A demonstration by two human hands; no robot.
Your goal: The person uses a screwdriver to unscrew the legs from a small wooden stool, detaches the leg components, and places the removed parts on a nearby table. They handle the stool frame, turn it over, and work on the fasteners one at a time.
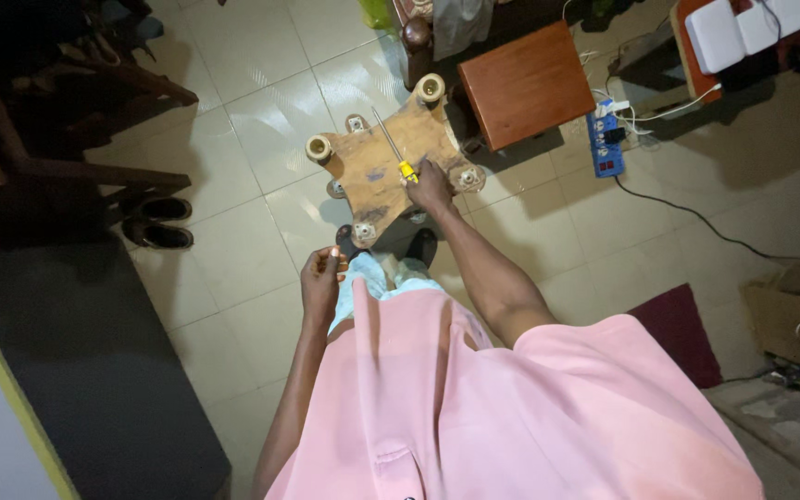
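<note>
**Upturned wooden stool on the floor, screwdriver in hand, fittings only partly in place**

Wooden stool (pixel 377 171): turned underside up on the pale tiled floor (pixel 261 120), just ahead of the feet, near the middle of the view. Flat on that underside, a screwdriver (pixel 393 148), thin shaft aimed at the far edge, yellow handle toward the near right edge.

Right hand (pixel 430 188): reached down to the near right edge of the stool, fingers curled shut around the yellow handle, as far as can be seen. Tip not set on any screw. Left hand (pixel 321 278): hanging by the hip, well apart from the stool, fingers loosely bent; whether holding something small or nothing, cannot tell.

Progress, judged from the corners: pale round knobs (pixel 431 88) standing at two far corners only. Small metal plates (pixel 468 176) showing along the other edges and at the near corner, bare of any knob. Looks part done, then, with several mounts still uncovered. Screws too small to make out.

Further out: a small brown table (pixel 527 85) just beyond the far right corner of the stool, a blue power strip (pixel 606 139) with white plugs and a black cable to its right, black shoes (pixel 157 222) off to the left, a dark red mat (pixel 678 333) at the near right. Pink shirt (pixel 474 407) filling the bottom of the view.
</note>
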